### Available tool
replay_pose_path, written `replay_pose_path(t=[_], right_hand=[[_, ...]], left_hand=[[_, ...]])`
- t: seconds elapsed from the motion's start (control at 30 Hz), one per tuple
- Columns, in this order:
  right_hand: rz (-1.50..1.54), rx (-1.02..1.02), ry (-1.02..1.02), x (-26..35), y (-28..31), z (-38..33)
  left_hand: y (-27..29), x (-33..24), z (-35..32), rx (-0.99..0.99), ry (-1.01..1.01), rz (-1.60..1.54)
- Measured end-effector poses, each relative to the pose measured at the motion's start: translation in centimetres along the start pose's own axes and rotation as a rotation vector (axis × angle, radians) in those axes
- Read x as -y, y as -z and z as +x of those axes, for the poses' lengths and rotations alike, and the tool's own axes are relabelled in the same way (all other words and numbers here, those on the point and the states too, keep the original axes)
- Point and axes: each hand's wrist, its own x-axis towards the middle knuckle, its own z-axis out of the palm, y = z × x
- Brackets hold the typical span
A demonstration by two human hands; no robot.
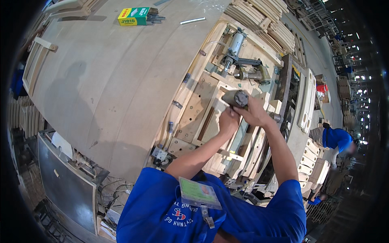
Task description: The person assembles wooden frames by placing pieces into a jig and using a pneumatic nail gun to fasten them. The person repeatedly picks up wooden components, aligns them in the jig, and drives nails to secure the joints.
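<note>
My right hand (256, 112) is wrapped round the grip of a dark pneumatic nail gun (236, 98), held above a wooden jig (195, 106). Close under the tool, my left hand (229, 121) has its fingers curled in; whatever is between them is hidden. Beneath both hands lies a pale wooden frame (209, 114), seated in the jig. A second nail gun (259, 75) rests on its side at the far part of the jig, near a silver air cylinder (236, 42).
On the wide board table (133, 77) to the left are a green and yellow box of staples (133, 17) and a loose staple strip (193, 20). Stacked curved wood parts (255, 16) stand far off. At the right, a person in blue (338, 139) bends over wood parts.
</note>
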Motion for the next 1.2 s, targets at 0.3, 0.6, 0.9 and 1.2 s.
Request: replay_pose_path(t=[0.3, 0.6, 0.9, 1.2], right_hand=[[0.265, 0.343, -0.042, 5.2, -6.4, -7.2], [0.207, 0.407, 0.025, 6.6, -8.7, -6.1], [0.150, 0.434, 0.021, 7.1, -8.8, -6.1], [0.031, 0.472, -0.045, 8.6, -8.5, -5.7]], left_hand=[[8.4, 1.7, -11.7, 0.412, 0.532, -0.489], [10.5, 3.7, -12.7, 0.399, 0.474, -0.563], [10.2, 4.5, -12.7, 0.387, 0.438, -0.472], [10.8, 3.8, -12.7, 0.354, 0.434, -0.411]])
